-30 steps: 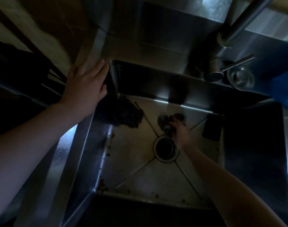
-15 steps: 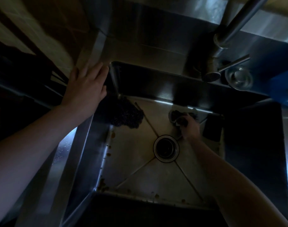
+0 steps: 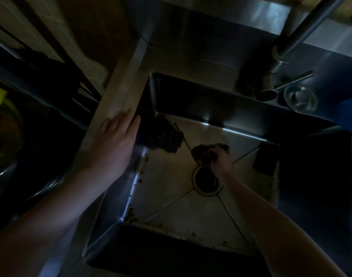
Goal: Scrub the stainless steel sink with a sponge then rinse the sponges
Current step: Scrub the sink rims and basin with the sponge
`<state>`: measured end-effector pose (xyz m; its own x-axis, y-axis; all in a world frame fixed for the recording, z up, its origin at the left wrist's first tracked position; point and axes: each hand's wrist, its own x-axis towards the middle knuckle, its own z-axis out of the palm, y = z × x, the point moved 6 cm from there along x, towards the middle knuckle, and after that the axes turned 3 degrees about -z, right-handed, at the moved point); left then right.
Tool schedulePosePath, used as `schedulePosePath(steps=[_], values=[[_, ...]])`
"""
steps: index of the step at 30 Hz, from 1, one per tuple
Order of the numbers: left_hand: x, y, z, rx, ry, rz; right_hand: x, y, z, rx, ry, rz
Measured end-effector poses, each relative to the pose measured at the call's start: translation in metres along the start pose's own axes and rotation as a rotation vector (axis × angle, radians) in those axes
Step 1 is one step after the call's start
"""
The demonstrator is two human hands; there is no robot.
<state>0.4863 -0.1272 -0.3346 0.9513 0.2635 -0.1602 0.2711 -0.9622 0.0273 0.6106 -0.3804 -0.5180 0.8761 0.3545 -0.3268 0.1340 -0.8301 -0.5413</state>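
The stainless steel sink [image 3: 171, 198] fills the middle of the dim view, with a round drain [image 3: 204, 181] at its centre. My right hand [image 3: 221, 158] is down on the sink floor just behind the drain, closed on a dark crumpled sponge [image 3: 204, 151]. A second dark scrubbing pad [image 3: 163, 136] lies in the sink's back left corner. A dark rectangular sponge [image 3: 266, 158] leans at the right wall. My left hand [image 3: 117, 136] rests flat, fingers spread, on the sink's left rim.
The faucet [image 3: 299, 35] and its lever [image 3: 293, 78] stand over the back right corner, beside a round metal strainer [image 3: 300, 98] and a blue object [image 3: 351, 116]. Brown food bits [image 3: 131, 214] line the sink's left and front floor edges. A dark bowl [image 3: 3, 140] sits far left.
My right hand swept the sponge right behind the drain, then back left to just behind the drain. The view has shifted; my left hand stays on the rim.
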Motion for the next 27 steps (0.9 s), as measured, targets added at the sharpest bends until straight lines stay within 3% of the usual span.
schedulePosePath(steps=[3, 5, 8, 11, 14, 16, 18, 23, 27], values=[[0.002, -0.004, 0.002, -0.03, -0.008, 0.002, 0.031, 0.004, -0.007, 0.206, 0.111, 0.269], [0.002, -0.004, 0.001, -0.078, 0.004, -0.003, 0.042, 0.002, -0.005, 0.127, 0.107, 0.293], [0.005, -0.004, -0.001, -0.092, 0.009, -0.008, 0.034, -0.022, 0.006, 0.062, 0.04, 0.161], [0.005, -0.002, -0.002, -0.09, 0.008, -0.014, 0.0, -0.038, 0.026, -0.052, -0.043, -0.099], [0.004, -0.001, -0.004, -0.09, 0.009, -0.01, -0.036, -0.035, 0.051, -0.279, -0.327, -0.276], [0.005, 0.0, -0.005, -0.072, -0.001, -0.004, -0.049, -0.022, 0.058, -0.387, -0.405, -0.264], [0.004, 0.0, -0.007, -0.065, -0.008, -0.006, -0.06, -0.02, 0.06, -0.344, -0.459, -0.198], [-0.024, -0.007, -0.013, -0.094, 0.047, 0.022, -0.075, -0.048, 0.075, -0.238, -0.495, -0.241], [-0.05, -0.015, -0.005, -0.026, 0.021, 0.019, -0.073, -0.102, 0.1, 0.006, -0.376, -0.278]])
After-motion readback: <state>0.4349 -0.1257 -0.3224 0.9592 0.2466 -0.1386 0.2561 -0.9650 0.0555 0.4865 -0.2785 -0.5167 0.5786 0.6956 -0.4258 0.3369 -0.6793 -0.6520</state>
